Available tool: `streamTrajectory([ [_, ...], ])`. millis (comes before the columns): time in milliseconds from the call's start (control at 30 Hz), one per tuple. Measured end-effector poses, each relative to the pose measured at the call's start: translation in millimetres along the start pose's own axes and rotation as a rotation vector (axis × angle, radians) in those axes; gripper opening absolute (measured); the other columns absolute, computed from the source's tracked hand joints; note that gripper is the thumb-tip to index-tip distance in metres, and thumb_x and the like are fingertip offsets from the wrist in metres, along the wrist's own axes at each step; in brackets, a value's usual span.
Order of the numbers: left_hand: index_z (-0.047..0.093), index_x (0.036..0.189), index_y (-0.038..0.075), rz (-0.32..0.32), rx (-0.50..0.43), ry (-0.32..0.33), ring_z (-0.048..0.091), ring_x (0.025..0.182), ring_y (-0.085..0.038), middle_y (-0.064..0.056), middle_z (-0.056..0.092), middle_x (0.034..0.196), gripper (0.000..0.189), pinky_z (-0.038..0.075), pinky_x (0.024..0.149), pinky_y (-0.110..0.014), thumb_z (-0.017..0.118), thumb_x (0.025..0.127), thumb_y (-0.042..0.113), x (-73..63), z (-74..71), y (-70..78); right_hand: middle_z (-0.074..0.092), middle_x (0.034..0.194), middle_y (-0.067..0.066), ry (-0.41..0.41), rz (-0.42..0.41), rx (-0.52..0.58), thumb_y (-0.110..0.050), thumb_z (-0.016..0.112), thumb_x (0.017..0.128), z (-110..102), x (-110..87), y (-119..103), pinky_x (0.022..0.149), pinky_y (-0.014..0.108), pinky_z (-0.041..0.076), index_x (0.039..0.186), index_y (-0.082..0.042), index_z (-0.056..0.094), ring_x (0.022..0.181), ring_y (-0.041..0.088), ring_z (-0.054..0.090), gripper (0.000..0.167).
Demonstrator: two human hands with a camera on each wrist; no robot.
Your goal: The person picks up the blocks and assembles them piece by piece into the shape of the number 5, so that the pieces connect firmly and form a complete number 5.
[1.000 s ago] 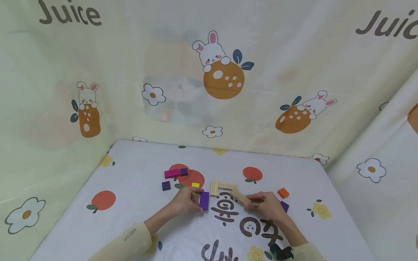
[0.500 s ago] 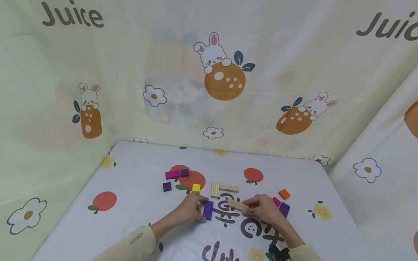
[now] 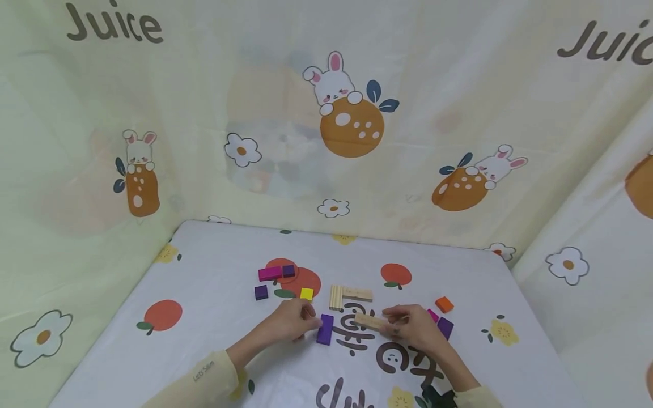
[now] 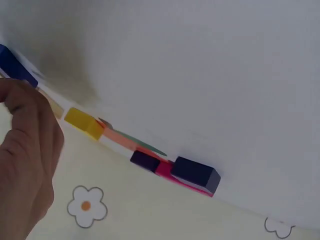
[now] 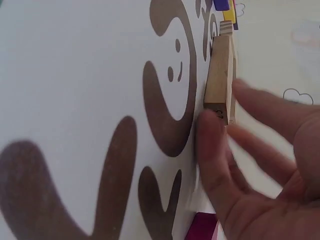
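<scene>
One wooden block [image 5: 218,72], end marking [image 5: 218,114] in right-wrist view only

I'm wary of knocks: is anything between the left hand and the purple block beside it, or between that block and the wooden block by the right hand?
Nothing visible. The left hand is close beside the purple block; from there to the wooden block at the right hand, only flat printed lettering shows.
</scene>
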State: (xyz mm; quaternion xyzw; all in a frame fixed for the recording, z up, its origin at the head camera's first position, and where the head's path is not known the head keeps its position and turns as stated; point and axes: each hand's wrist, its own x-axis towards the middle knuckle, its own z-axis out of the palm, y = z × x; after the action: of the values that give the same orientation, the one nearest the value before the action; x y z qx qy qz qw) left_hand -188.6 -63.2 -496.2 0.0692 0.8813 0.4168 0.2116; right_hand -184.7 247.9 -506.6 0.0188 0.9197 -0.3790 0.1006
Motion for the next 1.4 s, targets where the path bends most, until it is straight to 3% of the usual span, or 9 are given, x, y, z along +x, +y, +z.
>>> streamTrajectory([
  [100, 0.066, 0.098, 0.011, -0.018, -0.011, -0.028, 0.055, 0.055, -0.015, -0.006, 0.069, 0.078, 0.024, 0.049, 0.054, -0.025, 0.074, 0.1, 0.034, -1.2, -2.2, 0.7, 0.071, 0.087, 0.003, 0.025, 0.054, -0.009, -0.025, 0.088, 0.087, -0.3, -1.1, 2.0, 0.062, 0.027, 0.053, 0.119, -0.007, 0.078, 0.073, 0.015, 0.061, 0.037],
  [267, 0.068, 0.087, 0.011, -0.016, 0.006, -0.091, 0.051, 0.052, -0.014, -0.004, 0.07, 0.07, 0.027, 0.044, 0.051, -0.024, 0.072, 0.101, 0.034, -2.1, 1.8, 2.5, 0.067, 0.076, 0.004, 0.022, 0.094, 0.036, -0.028, 0.087, 0.088, 2.2, -0.4, 7.1, 0.056, 0.028, 0.054, 0.117, -0.005, 0.078, 0.057, 0.016, 0.063, 0.038],
  [700, 0.065, 0.084, 0.012, -0.014, 0.002, -0.092, 0.05, 0.047, -0.013, -0.004, 0.071, 0.065, 0.022, 0.039, 0.046, -0.022, 0.076, 0.098, 0.024, 2.4, 12.8, -0.9, 0.071, 0.078, 0.004, -0.007, 0.101, 0.114, -0.019, 0.085, 0.09, 8.1, 1.0, 5.9, 0.058, 0.028, 0.059, 0.11, -0.005, 0.079, 0.06, 0.016, 0.066, 0.025],
  [1100, 0.064, 0.084, 0.011, 0.012, 0.002, -0.069, 0.051, 0.048, -0.014, -0.005, 0.072, 0.066, 0.022, 0.041, 0.048, -0.023, 0.076, 0.099, 0.023, 8.2, 20.0, 8.0, 0.072, 0.081, 0.002, -0.002, 0.058, 0.082, -0.019, 0.083, 0.092, 8.1, 4.3, 1.4, 0.058, 0.026, 0.056, 0.113, -0.007, 0.08, 0.061, 0.014, 0.065, 0.025],
  [1400, 0.063, 0.085, 0.011, -0.003, -0.031, -0.039, 0.053, 0.049, -0.014, -0.006, 0.072, 0.066, 0.022, 0.042, 0.048, -0.023, 0.075, 0.099, 0.023, 9.7, 26.5, 13.7, 0.072, 0.084, 0.002, 0.011, 0.037, 0.059, -0.018, 0.082, 0.093, 10.8, 6.6, -3.1, 0.059, 0.024, 0.056, 0.118, -0.008, 0.079, 0.063, 0.013, 0.065, 0.027],
])
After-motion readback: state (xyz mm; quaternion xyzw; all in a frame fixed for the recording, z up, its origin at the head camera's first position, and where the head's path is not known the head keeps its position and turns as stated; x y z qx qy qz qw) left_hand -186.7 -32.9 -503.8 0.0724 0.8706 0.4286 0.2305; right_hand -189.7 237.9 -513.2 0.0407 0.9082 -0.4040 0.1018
